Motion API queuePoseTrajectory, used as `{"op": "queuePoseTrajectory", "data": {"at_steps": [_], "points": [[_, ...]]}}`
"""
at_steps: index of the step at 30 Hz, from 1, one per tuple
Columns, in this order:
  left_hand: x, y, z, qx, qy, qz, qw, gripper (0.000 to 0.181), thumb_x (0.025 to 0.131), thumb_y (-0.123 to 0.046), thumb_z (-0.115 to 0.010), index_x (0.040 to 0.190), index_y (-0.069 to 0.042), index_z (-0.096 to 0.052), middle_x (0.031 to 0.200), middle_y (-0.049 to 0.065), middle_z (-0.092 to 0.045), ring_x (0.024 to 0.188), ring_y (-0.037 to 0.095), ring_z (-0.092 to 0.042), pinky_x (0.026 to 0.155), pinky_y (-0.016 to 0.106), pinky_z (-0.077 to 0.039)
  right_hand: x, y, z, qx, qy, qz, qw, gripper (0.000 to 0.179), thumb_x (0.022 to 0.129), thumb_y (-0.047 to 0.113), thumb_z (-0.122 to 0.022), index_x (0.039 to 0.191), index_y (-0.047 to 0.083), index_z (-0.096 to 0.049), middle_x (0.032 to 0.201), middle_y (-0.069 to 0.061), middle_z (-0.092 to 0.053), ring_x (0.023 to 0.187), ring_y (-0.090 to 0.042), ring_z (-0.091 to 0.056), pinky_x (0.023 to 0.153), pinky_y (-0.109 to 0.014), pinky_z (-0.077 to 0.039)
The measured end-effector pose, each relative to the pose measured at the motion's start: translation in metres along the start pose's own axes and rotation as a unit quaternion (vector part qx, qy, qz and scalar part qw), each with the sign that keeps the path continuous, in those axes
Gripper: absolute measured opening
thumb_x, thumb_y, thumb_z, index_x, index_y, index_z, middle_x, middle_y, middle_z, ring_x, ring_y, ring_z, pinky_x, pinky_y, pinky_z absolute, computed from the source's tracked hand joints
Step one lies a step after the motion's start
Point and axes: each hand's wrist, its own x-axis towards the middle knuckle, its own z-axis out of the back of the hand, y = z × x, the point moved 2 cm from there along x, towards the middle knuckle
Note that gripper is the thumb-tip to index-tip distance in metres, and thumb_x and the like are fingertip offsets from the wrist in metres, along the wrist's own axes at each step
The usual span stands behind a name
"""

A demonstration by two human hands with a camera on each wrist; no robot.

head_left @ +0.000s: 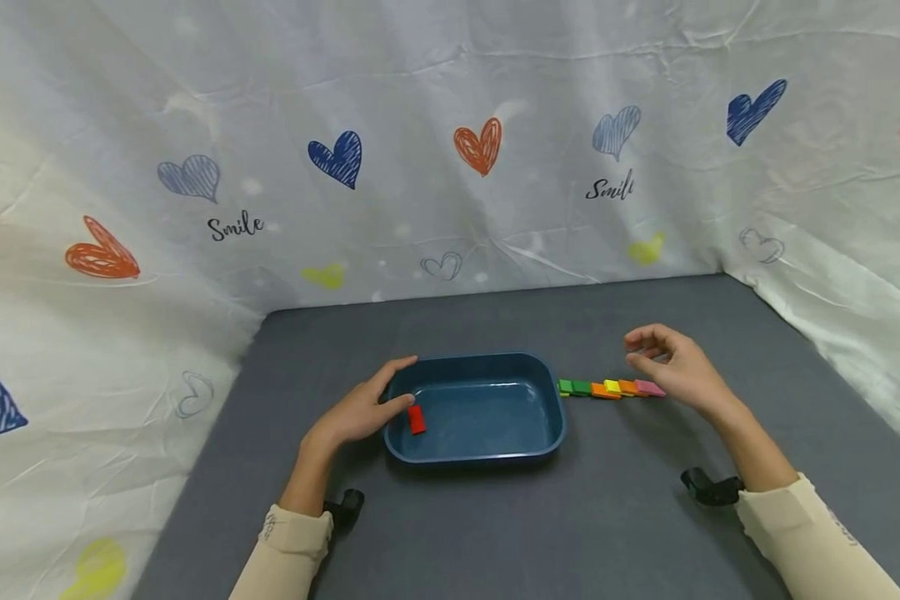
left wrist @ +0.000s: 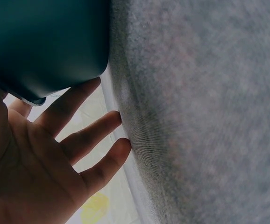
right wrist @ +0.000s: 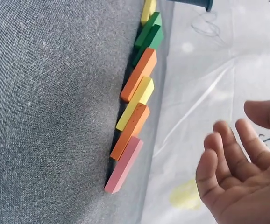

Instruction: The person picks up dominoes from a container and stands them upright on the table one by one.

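Observation:
A blue rectangular plastic tray (head_left: 487,450) sits on the grey table. My left hand (head_left: 360,408) grips its left end, thumb over the rim and the other fingers outside; in the left wrist view the fingers (left wrist: 93,135) reach along the tray's outer wall (left wrist: 55,42). A red domino block (head_left: 417,419) lies inside near the thumb. To the right of the tray, several coloured blocks lean overlapping in a row, from green (head_left: 581,388) to orange and yellow, then a pink block (right wrist: 124,165) at the right end. Over that end hovers my right hand (head_left: 675,367), fingers loosely bent, holding nothing.
A white cloth backdrop (head_left: 405,225) printed with hearts stands behind and beside the table (head_left: 510,533). Another yellow block (right wrist: 148,11) lies at the row's end nearest the tray. Each wrist carries a black camera mount (head_left: 712,487).

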Motion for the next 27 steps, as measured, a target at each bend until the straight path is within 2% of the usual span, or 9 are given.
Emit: {"op": "queuePoseTrajectory", "data": {"at_steps": [7,9,11,14,17,19,22,24,27], "points": [[-0.002,0.002,-0.002,0.001,0.002,0.005,1.0,0.066,0.104,-0.043,-0.056,0.161,-0.038,-0.023,0.169,0.013,-0.025,0.148,0.045,-0.037,0.112,0.067,-0.036,-0.003,0.004,-0.006,0.043,0.081,0.008,0.9958,0.035,0.104,0.024,-0.061,0.129,0.0,-0.058,0.12,-0.02,-0.065,0.097,-0.024,-0.063,0.075,-0.03,-0.055],[-0.002,0.001,-0.002,-0.001,0.003,0.007,1.0,0.066,0.104,-0.043,-0.056,0.161,-0.037,-0.023,0.161,0.016,-0.039,0.13,0.043,-0.056,0.105,0.062,-0.044,-0.002,0.004,-0.007,0.045,0.111,0.011,0.9928,0.035,0.103,0.024,-0.061,0.128,0.0,-0.058,0.117,-0.019,-0.066,0.095,-0.025,-0.064,0.074,-0.033,-0.056],[-0.001,0.0,-0.002,-0.003,0.002,0.006,1.0,0.066,0.104,-0.043,-0.056,0.161,-0.037,-0.022,0.141,0.019,-0.057,0.102,0.038,-0.067,0.092,0.054,-0.05,-0.001,0.004,-0.009,0.049,0.144,0.02,0.9881,0.035,0.103,0.023,-0.061,0.127,-0.002,-0.058,0.115,-0.018,-0.067,0.094,-0.025,-0.066,0.075,-0.034,-0.057],[0.0,0.0,-0.002,-0.002,0.006,0.01,0.9999,0.066,0.105,-0.042,-0.055,0.161,-0.038,-0.021,0.097,0.015,-0.065,0.062,0.026,-0.057,0.076,0.042,-0.046,0.0,0.004,-0.015,0.061,0.196,0.03,0.9783,0.034,0.103,0.02,-0.061,0.127,-0.004,-0.058,0.113,-0.019,-0.068,0.095,-0.025,-0.068,0.079,-0.033,-0.058],[0.0,-0.001,-0.001,0.003,0.004,0.013,0.9999,0.066,0.104,-0.043,-0.055,0.161,-0.039,-0.021,0.101,0.015,-0.066,0.062,0.019,-0.055,0.08,0.04,-0.046,0.0,0.003,-0.022,0.074,0.236,0.038,0.9681,0.035,0.103,0.017,-0.061,0.128,-0.007,-0.056,0.116,-0.022,-0.069,0.101,-0.026,-0.069,0.082,-0.029,-0.058],[0.001,-0.001,-0.001,0.002,0.004,0.014,0.9999,0.066,0.104,-0.043,-0.056,0.16,-0.04,-0.022,0.122,0.016,-0.065,0.065,0.022,-0.057,0.082,0.043,-0.047,0.001,0.003,-0.028,0.077,0.253,0.045,0.9634,0.037,0.103,0.015,-0.061,0.13,-0.008,-0.055,0.119,-0.023,-0.069,0.106,-0.028,-0.069,0.084,-0.026,-0.057],[0.001,-0.002,-0.001,0.002,0.0,0.01,0.9999,0.066,0.104,-0.044,-0.056,0.161,-0.038,-0.023,0.153,0.015,-0.047,0.077,0.027,-0.062,0.088,0.048,-0.047,0.003,0.003,-0.035,0.071,0.263,0.051,0.9609,0.039,0.102,0.015,-0.062,0.131,-0.009,-0.053,0.122,-0.023,-0.069,0.111,-0.03,-0.069,0.085,-0.023,-0.056],[0.0,-0.002,-0.001,0.0,0.0,0.012,0.9999,0.066,0.104,-0.043,-0.056,0.161,-0.039,-0.023,0.148,0.017,-0.052,0.081,0.032,-0.063,0.088,0.049,-0.048,0.005,0.003,-0.039,0.067,0.267,0.05,0.96,0.04,0.102,0.015,-0.062,0.132,-0.008,-0.053,0.124,-0.023,-0.069,0.113,-0.033,-0.068,0.086,-0.022,-0.056],[0.0,-0.002,-0.002,-0.001,0.001,0.012,0.9999,0.066,0.104,-0.042,-0.057,0.161,-0.038,-0.023,0.123,0.015,-0.064,0.08,0.033,-0.063,0.079,0.045,-0.05,0.007,0.004,-0.044,0.057,0.267,0.047,0.9609,0.038,0.102,0.013,-0.061,0.132,-0.008,-0.053,0.124,-0.024,-0.069,0.114,-0.035,-0.068,0.085,-0.024,-0.056]]}}
